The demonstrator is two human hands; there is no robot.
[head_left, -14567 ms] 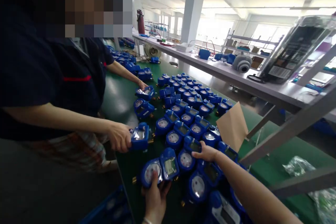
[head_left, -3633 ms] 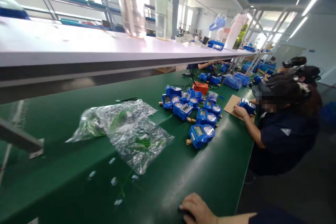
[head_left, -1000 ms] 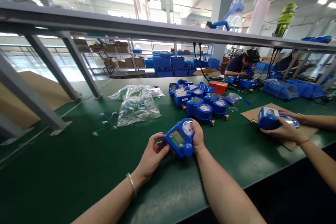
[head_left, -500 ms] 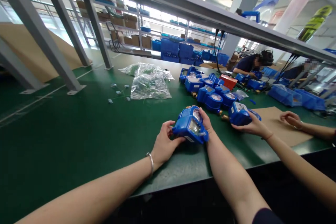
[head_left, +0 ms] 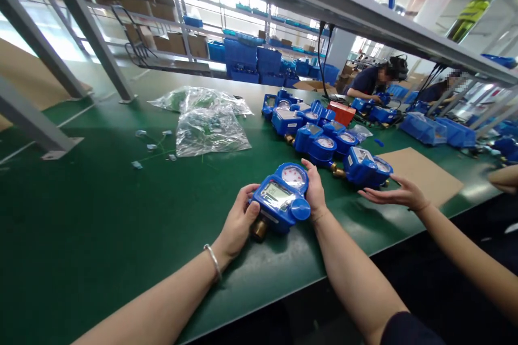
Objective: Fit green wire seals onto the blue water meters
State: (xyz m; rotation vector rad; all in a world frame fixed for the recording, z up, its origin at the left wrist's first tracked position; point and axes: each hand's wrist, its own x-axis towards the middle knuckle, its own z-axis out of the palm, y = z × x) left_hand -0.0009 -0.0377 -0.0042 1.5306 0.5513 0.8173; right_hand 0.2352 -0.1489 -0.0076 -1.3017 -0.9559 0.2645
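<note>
A blue water meter [head_left: 279,194] with a round dial, a small display and a brass pipe end is held between my two hands above the green table [head_left: 133,237]. My left hand [head_left: 238,221], with a silver bangle at its wrist, grips the meter's left side, thumb near the brass end. My right hand [head_left: 315,191] is closed on the other side, its fingers partly behind the meter. To the right, another blue meter [head_left: 359,166] rests on the table, with a co-worker's open hand [head_left: 399,194] beside it.
Several more blue meters [head_left: 311,137] stand grouped farther back. Clear plastic bags [head_left: 212,129] lie at the back left, near small tags on thin green wires [head_left: 151,146]. A cardboard sheet [head_left: 421,172] lies right. A metal shelf beam [head_left: 291,2] crosses overhead, and blue bins [head_left: 424,128] stand farther right.
The meter in my hands has turned, so its dial, display and brass end now face up towards me. The co-worker's hand has let go of the other meter. The view has shifted.
</note>
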